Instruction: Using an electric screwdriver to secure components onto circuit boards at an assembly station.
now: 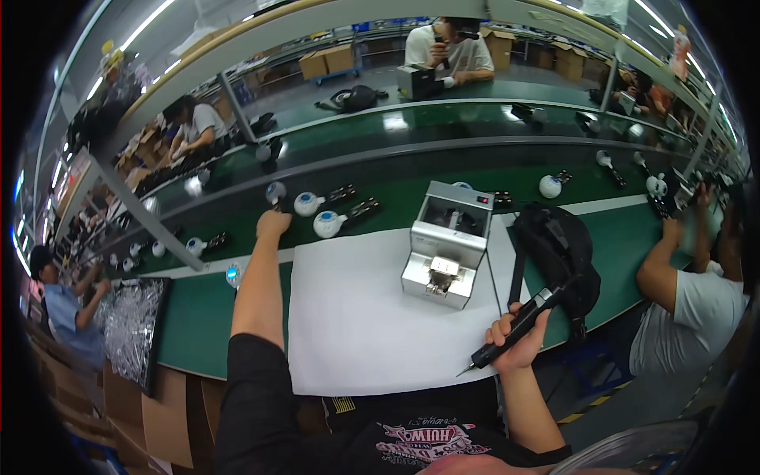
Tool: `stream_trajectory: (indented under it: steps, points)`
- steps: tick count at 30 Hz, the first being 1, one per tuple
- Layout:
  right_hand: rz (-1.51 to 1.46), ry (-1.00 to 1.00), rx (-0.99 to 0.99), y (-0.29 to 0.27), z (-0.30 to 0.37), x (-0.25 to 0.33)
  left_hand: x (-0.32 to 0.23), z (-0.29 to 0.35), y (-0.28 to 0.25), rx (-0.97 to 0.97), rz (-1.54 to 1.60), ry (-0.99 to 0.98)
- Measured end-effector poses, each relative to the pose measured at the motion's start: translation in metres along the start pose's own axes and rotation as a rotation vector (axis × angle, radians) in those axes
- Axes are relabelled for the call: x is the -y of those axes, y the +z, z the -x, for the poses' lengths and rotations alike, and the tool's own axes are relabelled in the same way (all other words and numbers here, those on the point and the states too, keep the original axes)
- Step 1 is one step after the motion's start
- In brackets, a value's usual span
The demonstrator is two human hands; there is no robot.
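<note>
My left hand (273,225) reaches far out to the green belt, its fingers closed at the lower end of a ball-headed device (275,192); the fingertips are partly hidden. Just right of it lie two white ball-headed devices with black stems, a farther one (307,203) and a nearer one (328,224). My right hand (518,339) is wrapped round a black electric screwdriver (518,326), whose bit points down and left over a white sheet (348,317). Beyond that hand, a silver boxy machine (448,241) stands on the sheet.
A black bag (558,253) lies right of the machine. A small round device with a lit blue face (233,275) rests left of my forearm. Slanted grey posts (142,202) rise from the bench. Co-workers sit left, right and across; a tray of clear plastic pieces (138,328) is at left.
</note>
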State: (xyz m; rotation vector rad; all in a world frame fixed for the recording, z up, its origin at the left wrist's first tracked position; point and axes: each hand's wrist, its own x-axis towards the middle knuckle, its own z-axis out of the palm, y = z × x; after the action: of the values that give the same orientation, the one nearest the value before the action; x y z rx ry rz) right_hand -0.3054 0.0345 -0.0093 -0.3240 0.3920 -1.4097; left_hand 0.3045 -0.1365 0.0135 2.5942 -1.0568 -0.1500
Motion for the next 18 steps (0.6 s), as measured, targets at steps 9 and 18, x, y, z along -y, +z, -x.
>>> stream_trajectory:
  steps: [9, 18]
  points:
    - [-0.033, 0.013, 0.025, -0.013, -0.006, 0.011, -0.037, 0.242, -0.052, -0.189, 0.171, 0.398]
    - [0.037, -0.001, -0.022, 0.002, -0.007, 0.008, -0.076, 0.381, -0.063, 0.335, -0.207, 0.531]
